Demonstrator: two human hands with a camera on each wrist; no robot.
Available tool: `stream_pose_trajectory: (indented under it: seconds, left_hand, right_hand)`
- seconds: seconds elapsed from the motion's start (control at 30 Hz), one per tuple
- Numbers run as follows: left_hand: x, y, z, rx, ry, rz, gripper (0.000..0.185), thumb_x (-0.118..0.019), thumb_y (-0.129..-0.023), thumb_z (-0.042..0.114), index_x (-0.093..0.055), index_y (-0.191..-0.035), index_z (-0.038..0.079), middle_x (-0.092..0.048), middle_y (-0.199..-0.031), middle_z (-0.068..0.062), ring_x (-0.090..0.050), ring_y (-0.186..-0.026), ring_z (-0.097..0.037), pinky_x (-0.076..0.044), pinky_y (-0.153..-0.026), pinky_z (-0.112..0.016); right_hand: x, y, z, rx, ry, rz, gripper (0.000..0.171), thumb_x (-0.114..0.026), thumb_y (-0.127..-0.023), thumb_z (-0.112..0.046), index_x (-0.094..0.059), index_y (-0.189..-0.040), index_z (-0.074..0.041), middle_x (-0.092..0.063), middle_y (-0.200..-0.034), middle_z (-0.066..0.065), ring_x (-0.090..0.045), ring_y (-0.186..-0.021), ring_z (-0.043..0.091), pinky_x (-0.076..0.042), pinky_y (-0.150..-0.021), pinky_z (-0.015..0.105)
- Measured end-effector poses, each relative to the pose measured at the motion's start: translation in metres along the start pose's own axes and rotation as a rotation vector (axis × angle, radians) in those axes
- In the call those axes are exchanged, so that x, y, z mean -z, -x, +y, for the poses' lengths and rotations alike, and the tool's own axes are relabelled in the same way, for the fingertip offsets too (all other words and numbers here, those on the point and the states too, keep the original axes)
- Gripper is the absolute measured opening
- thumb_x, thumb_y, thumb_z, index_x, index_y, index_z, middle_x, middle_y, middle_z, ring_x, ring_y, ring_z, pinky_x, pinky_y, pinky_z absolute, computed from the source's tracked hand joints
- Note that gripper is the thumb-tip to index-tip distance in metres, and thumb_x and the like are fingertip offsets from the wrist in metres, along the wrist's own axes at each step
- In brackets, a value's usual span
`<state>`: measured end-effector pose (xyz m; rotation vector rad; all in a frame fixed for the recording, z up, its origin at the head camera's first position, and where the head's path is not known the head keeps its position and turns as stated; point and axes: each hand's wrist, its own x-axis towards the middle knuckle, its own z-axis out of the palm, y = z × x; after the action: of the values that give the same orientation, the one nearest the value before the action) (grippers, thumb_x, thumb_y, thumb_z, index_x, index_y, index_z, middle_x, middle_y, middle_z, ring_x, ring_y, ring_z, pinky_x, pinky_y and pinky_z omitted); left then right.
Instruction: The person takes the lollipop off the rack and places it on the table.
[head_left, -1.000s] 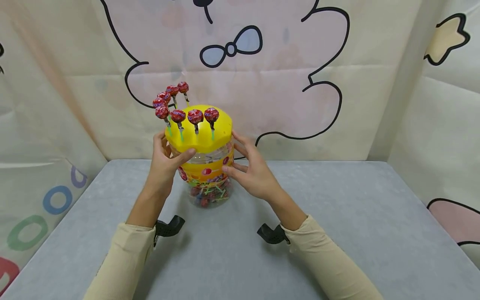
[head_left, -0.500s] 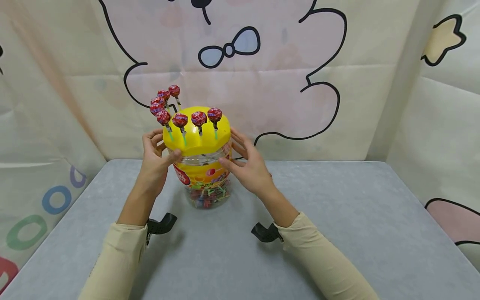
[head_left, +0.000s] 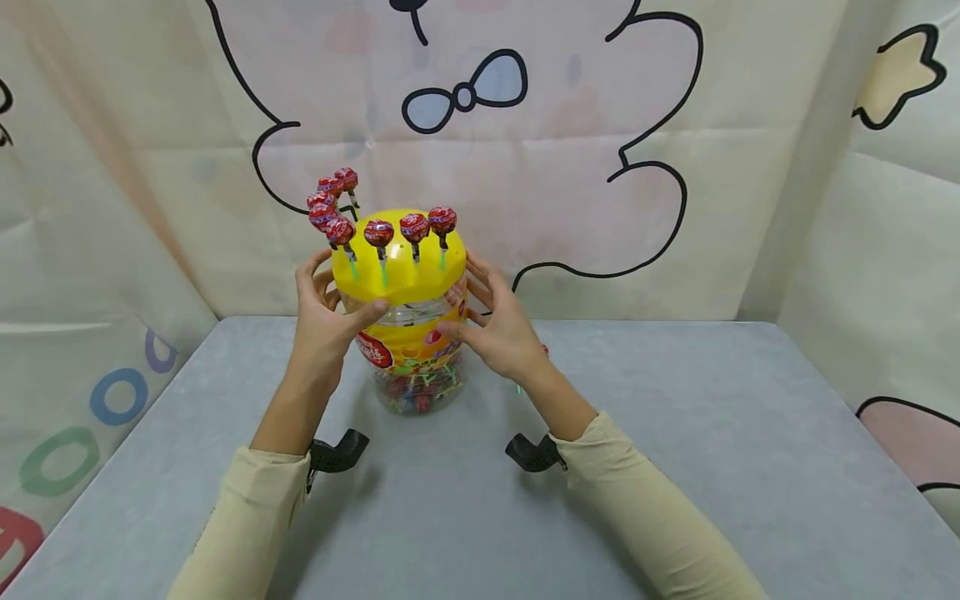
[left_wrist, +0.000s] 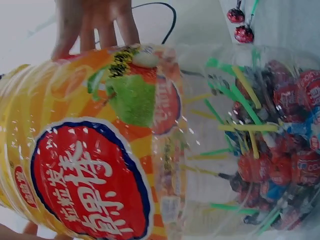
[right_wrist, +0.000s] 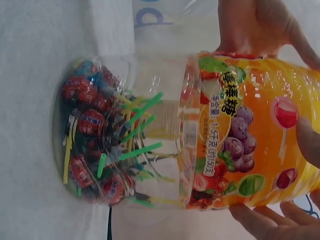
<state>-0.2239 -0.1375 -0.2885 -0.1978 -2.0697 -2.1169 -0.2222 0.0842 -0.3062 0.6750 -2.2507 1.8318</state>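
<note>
A tall clear plastic lollipop jar point(head_left: 408, 343) with an orange fruit label stands upright on the table. Several red-wrapped lollipops point(head_left: 378, 233) stick up by their sticks around the edge of its yellow lid point(head_left: 405, 285). My left hand point(head_left: 324, 327) grips the jar's upper left side, thumb across the front just under the lid. From the right, my right hand point(head_left: 504, 335) holds it, thumb on the label and fingers round behind. Heaped at the jar's bottom, loose lollipops point(right_wrist: 90, 122) with green and yellow sticks show through the wall in the right wrist view.
More lollipops point(left_wrist: 244, 34) lie on the table beyond the jar in the left wrist view; in the head view my right wrist mostly hides them. A grey table point(head_left: 675, 450) meets a cartoon-printed cloth backdrop point(head_left: 570, 208) behind and at both sides.
The jar has turned, its front swinging rightward: the front lollipops sit further right and the red oval on the label shows more. My left hand moved off to the left, then back onto the jar.
</note>
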Motion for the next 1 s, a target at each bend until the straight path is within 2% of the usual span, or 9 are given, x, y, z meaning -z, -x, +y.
stream_pose_trajectory:
  seconds: [0.13, 0.27, 0.47, 0.63, 0.73, 0.83, 0.9, 1.0]
  left_hand:
    - [-0.005, 0.002, 0.004, 0.001, -0.025, 0.025, 0.087, -0.076, -0.087, 0.018, -0.016, -0.148, 0.031, -0.028, -0.144, -0.002, -0.036, -0.128, -0.019, -0.043, -0.112, -0.048]
    - [-0.006, 0.003, 0.006, 0.018, -0.04, 0.031, 0.09, -0.077, -0.086, 0.021, -0.012, -0.147, 0.033, -0.023, -0.146, -0.004, -0.029, -0.131, -0.02, -0.04, -0.113, -0.05]
    - [0.0, 0.001, 0.003, 0.005, -0.045, -0.038, 0.094, -0.074, -0.088, 0.017, -0.008, -0.152, 0.032, -0.016, -0.153, -0.005, -0.022, -0.137, -0.022, -0.036, -0.116, -0.055]
    - [0.0, -0.001, 0.0, -0.062, 0.001, -0.117, 0.097, -0.073, -0.088, 0.01, -0.008, -0.156, 0.031, -0.02, -0.159, -0.004, -0.028, -0.142, -0.022, -0.033, -0.119, -0.054]
    - [-0.003, -0.001, 0.0, -0.083, 0.0, -0.108, 0.097, -0.075, -0.087, 0.01, -0.01, -0.155, 0.031, -0.024, -0.157, -0.005, -0.033, -0.14, -0.022, -0.034, -0.119, -0.052]
    - [-0.005, 0.001, 0.0, -0.074, -0.012, -0.081, 0.097, -0.076, -0.086, 0.012, -0.01, -0.154, 0.031, -0.023, -0.156, -0.005, -0.033, -0.141, -0.022, -0.034, -0.119, -0.052]
    - [-0.005, 0.002, 0.0, -0.068, -0.017, -0.074, 0.097, -0.077, -0.086, 0.013, -0.01, -0.154, 0.031, -0.022, -0.156, -0.006, -0.032, -0.142, -0.023, -0.034, -0.119, -0.052]
    - [-0.006, 0.002, 0.0, -0.067, -0.024, -0.071, 0.098, -0.077, -0.086, 0.014, -0.009, -0.155, 0.031, -0.02, -0.157, -0.006, -0.029, -0.143, -0.025, -0.033, -0.119, -0.053]
  right_hand:
    - [0.006, -0.004, 0.001, 0.001, -0.026, -0.036, 0.089, -0.074, -0.087, -0.004, -0.022, -0.157, -0.019, -0.026, -0.163, 0.004, -0.034, -0.148, 0.029, -0.04, -0.113, 0.052]
    - [0.011, -0.008, 0.001, -0.022, -0.012, -0.066, 0.089, -0.074, -0.087, -0.004, -0.022, -0.157, -0.021, -0.027, -0.162, 0.005, -0.035, -0.148, 0.029, -0.043, -0.112, 0.05]
    - [0.016, -0.009, -0.002, -0.069, 0.037, -0.089, 0.089, -0.077, -0.085, -0.011, -0.025, -0.155, -0.029, -0.032, -0.159, 0.005, -0.042, -0.143, 0.031, -0.047, -0.107, 0.053]
    - [0.013, -0.007, -0.004, -0.073, 0.107, -0.105, 0.098, -0.08, -0.083, -0.021, -0.017, -0.158, -0.032, -0.029, -0.161, 0.005, -0.042, -0.143, 0.032, -0.05, -0.103, 0.054]
    - [0.013, -0.009, -0.003, -0.072, 0.117, -0.126, 0.101, -0.08, -0.083, -0.02, -0.014, -0.158, -0.03, -0.027, -0.161, 0.007, -0.04, -0.145, 0.034, -0.05, -0.103, 0.054]
    - [0.018, -0.012, -0.007, -0.078, 0.173, -0.139, 0.098, -0.08, -0.084, -0.021, -0.016, -0.158, -0.027, -0.028, -0.162, 0.007, -0.037, -0.146, 0.034, -0.044, -0.11, 0.055]
    - [0.022, -0.015, -0.013, -0.051, 0.217, -0.119, 0.094, -0.079, -0.085, -0.022, -0.019, -0.158, -0.025, -0.029, -0.161, 0.005, -0.035, -0.147, 0.032, -0.039, -0.115, 0.055]
    - [0.026, -0.021, -0.027, 0.08, 0.296, -0.042, 0.084, -0.076, -0.088, -0.022, -0.025, -0.156, -0.023, -0.038, -0.158, 0.004, -0.038, -0.145, 0.027, -0.038, -0.116, 0.052]
